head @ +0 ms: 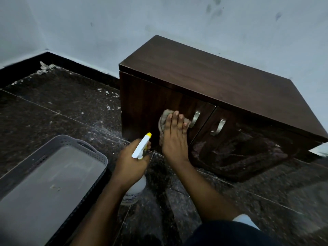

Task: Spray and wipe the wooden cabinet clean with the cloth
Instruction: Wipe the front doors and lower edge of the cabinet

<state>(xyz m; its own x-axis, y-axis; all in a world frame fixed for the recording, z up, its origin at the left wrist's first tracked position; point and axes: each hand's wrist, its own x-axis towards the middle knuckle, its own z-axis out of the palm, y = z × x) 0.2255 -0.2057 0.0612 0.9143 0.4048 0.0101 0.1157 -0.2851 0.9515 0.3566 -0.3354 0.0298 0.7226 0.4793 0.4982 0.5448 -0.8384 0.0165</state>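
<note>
A low dark wooden cabinet with two doors and two metal handles stands against the wall. My right hand presses a crumpled beige cloth flat against the left door, just left of its metal handle. My left hand grips a clear spray bottle by the neck. Its white trigger head with a yellow nozzle points toward the lower part of the left door.
A grey perforated plastic tray lies on the dark stone floor at the left. White debris is scattered on the floor near the corner. A pale smudged wall rises behind the cabinet. My knee fills the bottom right.
</note>
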